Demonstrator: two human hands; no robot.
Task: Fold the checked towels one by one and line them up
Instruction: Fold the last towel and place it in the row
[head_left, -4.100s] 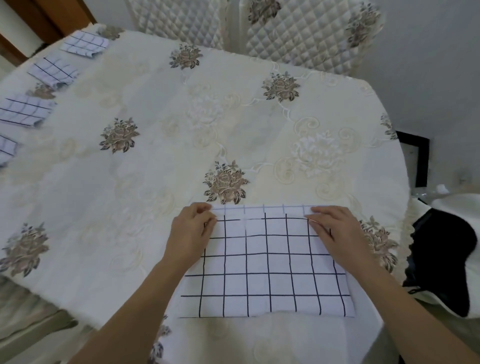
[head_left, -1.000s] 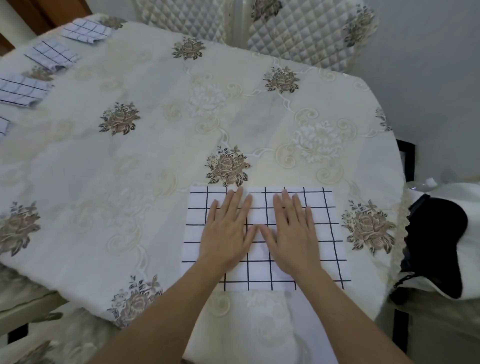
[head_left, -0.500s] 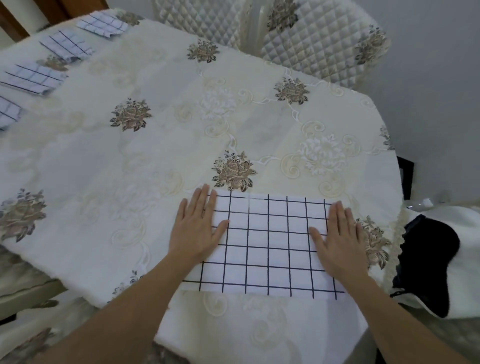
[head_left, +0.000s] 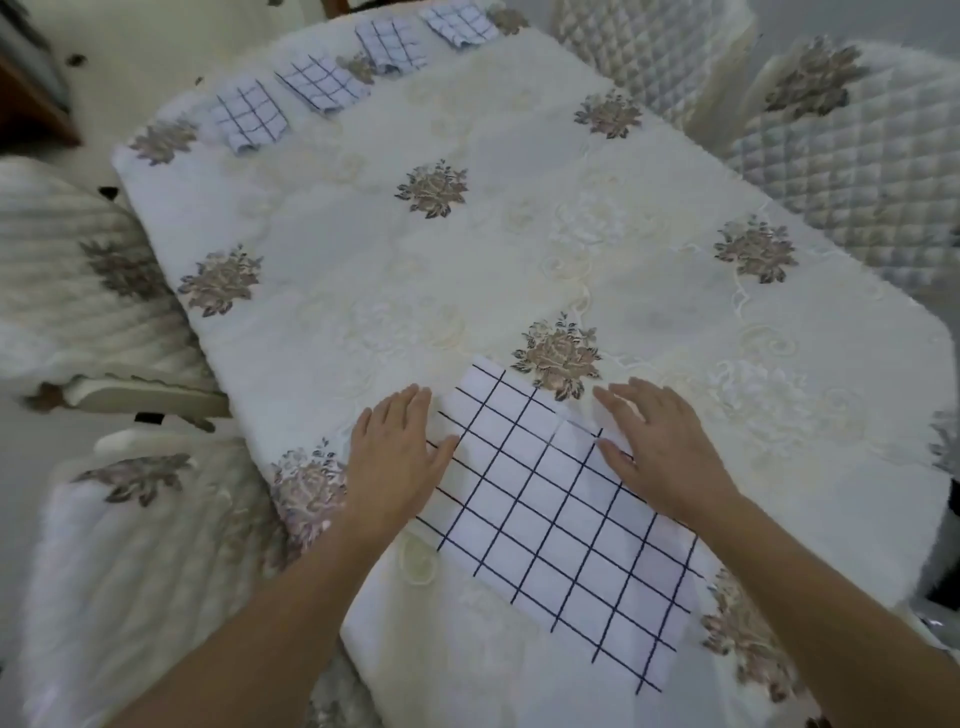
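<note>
Checked towel (head_left: 561, 525) lay flat on the table (head_left: 467, 270), at the near edge, skewed so that its long side ran from far left to near right. Its far corner sat just beside a brown rose motif (head_left: 558, 358) in the cloth. A step in the far right edge showed it was in more than one layer. Left hand (head_left: 397, 457) was palm down at the towel's left edge, fingers straight and together, thumb on the fabric, gripping nothing. Right hand (head_left: 660, 447) was palm down over the far right edge, fingers spread and extended, thumb on the towel, also gripping nothing. Four folded towels (head_left: 322, 83) lay in a row along the far left edge, well apart from the hands. Quilted chairs (head_left: 857, 156) stood round the table.
</note>
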